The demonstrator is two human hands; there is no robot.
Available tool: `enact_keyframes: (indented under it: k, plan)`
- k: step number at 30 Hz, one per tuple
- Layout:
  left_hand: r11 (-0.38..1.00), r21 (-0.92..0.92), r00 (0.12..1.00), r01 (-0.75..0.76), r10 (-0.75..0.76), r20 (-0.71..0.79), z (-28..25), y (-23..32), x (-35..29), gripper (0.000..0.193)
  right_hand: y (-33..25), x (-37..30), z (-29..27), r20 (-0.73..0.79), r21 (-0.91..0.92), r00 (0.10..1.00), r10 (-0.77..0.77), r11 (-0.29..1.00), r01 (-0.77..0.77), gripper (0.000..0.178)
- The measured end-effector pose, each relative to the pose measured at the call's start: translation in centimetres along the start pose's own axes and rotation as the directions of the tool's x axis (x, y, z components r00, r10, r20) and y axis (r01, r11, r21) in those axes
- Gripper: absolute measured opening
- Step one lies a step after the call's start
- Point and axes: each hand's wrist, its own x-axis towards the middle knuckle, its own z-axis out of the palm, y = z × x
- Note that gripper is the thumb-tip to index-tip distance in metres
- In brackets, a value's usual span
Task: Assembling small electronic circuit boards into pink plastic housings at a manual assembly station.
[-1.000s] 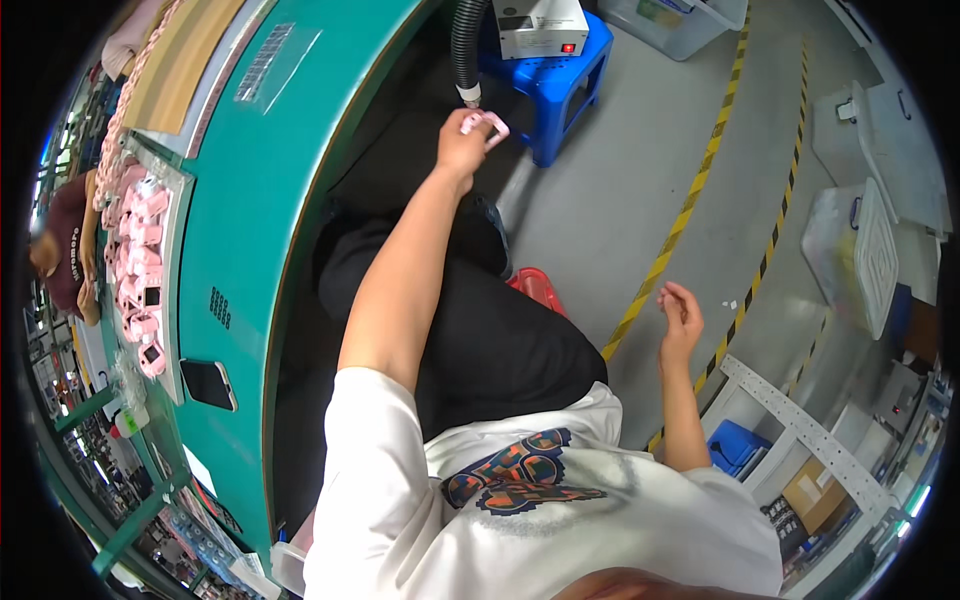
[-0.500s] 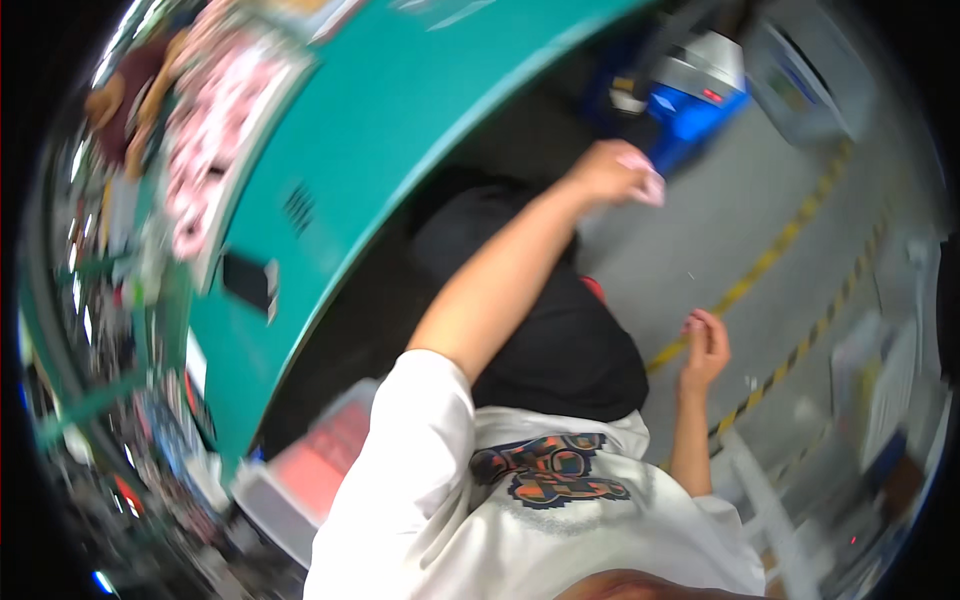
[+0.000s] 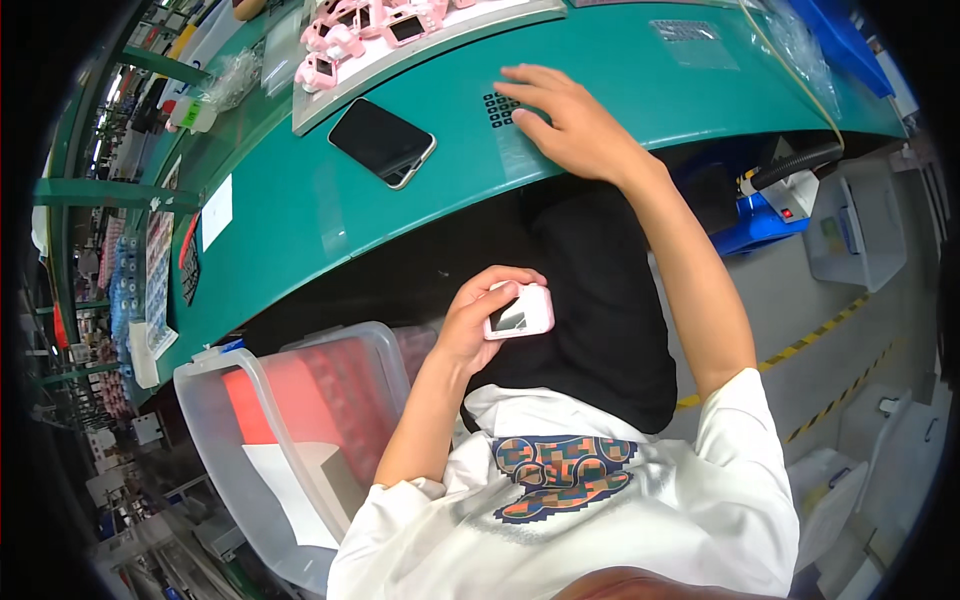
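Left hand (image 3: pixel 478 322) grasps small pink device (image 3: pixel 519 312) below the green bench (image 3: pixel 300 215) edge (screen side up). Right hand (image 3: pixel 570 125) flat and unclenched on bench, right of black phone (image 3: pixel 382 142).

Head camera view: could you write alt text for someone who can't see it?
Seen from above, a seated person's left hand holds a small pink device over the lap, while the right hand rests flat on a green bench. A black phone lies on the bench, and a clear bin stands beside the left arm.
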Motion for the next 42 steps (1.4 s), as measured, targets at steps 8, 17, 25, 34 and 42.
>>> enact_keyframes:
  k: [8,17,25,34,42]
  plan:
    - [0.996,-0.069,0.993,-0.059,0.066,0.102,-0.9,0.9,3.6,0.023,-2.1,-2.9,-1.6,0.294,-0.123,0.947,-0.128,0.978,0.17,0.041]
    - [0.98,0.041,0.98,-0.192,0.194,-0.048,2.9,1.3,4.7,0.02,-3.8,-5.6,-2.0,0.316,-0.012,0.939,-0.136,0.989,0.147,0.042]
    - [0.953,0.171,0.964,-0.252,0.262,-0.041,2.5,1.6,4.1,0.014,-4.8,-6.5,-1.8,0.089,0.109,0.978,-0.188,0.978,0.178,0.023]
    - [0.912,0.251,0.941,-0.324,0.338,-0.013,4.3,1.8,2.6,0.014,-6.0,-7.5,-3.3,0.046,0.211,0.988,-0.151,0.968,0.138,0.02]
    - [0.907,0.277,0.94,-0.316,0.339,-0.038,6.1,2.6,2.5,0.013,-6.2,-8.1,-3.5,-0.069,0.272,0.989,-0.131,0.951,0.145,0.02]
